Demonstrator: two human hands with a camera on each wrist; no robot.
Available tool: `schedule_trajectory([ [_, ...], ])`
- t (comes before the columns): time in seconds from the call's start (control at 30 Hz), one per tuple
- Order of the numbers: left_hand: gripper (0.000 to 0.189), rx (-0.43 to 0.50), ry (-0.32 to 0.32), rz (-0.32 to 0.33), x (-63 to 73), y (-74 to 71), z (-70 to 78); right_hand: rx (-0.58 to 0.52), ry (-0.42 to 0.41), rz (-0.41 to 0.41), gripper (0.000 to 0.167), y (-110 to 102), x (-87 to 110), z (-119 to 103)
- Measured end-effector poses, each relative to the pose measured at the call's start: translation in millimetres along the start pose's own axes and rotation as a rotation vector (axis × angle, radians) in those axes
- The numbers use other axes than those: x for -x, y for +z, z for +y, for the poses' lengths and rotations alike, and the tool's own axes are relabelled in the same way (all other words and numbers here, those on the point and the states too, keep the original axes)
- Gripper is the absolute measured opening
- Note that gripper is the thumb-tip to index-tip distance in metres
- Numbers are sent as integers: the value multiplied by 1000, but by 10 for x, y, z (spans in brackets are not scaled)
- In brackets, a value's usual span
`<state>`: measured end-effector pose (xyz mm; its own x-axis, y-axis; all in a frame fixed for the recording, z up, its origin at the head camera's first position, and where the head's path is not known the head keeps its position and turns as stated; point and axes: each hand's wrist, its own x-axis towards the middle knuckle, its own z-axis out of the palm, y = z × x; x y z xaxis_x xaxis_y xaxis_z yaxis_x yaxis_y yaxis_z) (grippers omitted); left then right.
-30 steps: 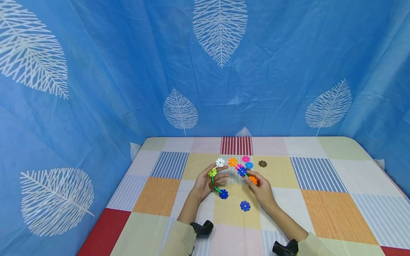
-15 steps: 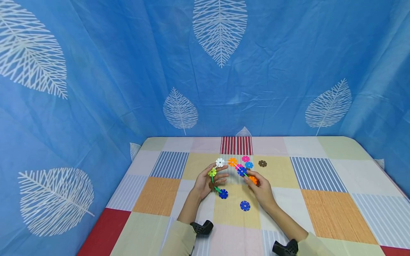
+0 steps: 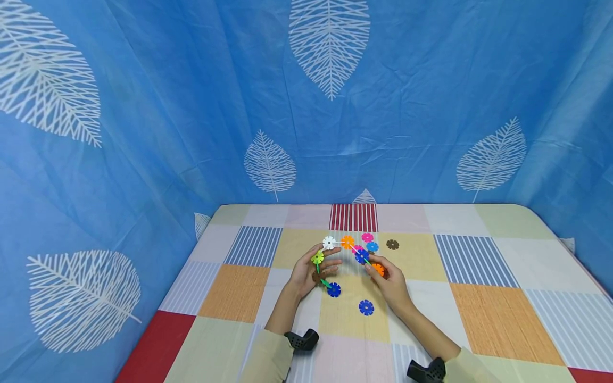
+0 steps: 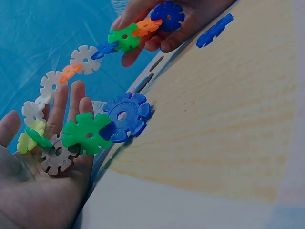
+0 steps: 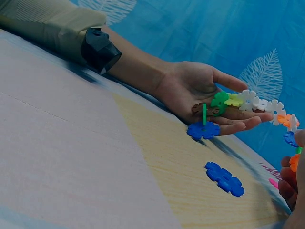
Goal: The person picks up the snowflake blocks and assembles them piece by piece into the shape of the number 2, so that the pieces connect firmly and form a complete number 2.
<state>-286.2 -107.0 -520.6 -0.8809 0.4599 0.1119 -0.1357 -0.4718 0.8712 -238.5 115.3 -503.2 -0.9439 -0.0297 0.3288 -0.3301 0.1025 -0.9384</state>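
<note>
There are two hands [image 3: 301, 274] [image 3: 394, 287]; one disc chain [image 3: 347, 242]; at least five loose discs [image 3: 366, 307]; two black wrist devices [image 3: 303, 341].

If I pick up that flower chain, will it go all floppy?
Probably a bit stiff: the chain arches from the right hand to the left hand without drooping much. It's likely light, since it looks like thin plastic. It might pop apart if tugged, because its pieces seem just slotted together.

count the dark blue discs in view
4: a loose disc on the table, an end disc by the left hand, a linked disc along the chain, a fourth disc at the right hand; more may be hidden.
</note>
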Motion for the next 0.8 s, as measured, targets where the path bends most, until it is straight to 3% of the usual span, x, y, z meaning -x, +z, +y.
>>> schedule_trajectory([
  [0.33,50,1,-36,-30,18,13,49,8,-9,-5,27,-3,1,8],
  [0.8,46,-2,-16,3,1,10,24,8,4,-5,27,-3,-17,32],
])
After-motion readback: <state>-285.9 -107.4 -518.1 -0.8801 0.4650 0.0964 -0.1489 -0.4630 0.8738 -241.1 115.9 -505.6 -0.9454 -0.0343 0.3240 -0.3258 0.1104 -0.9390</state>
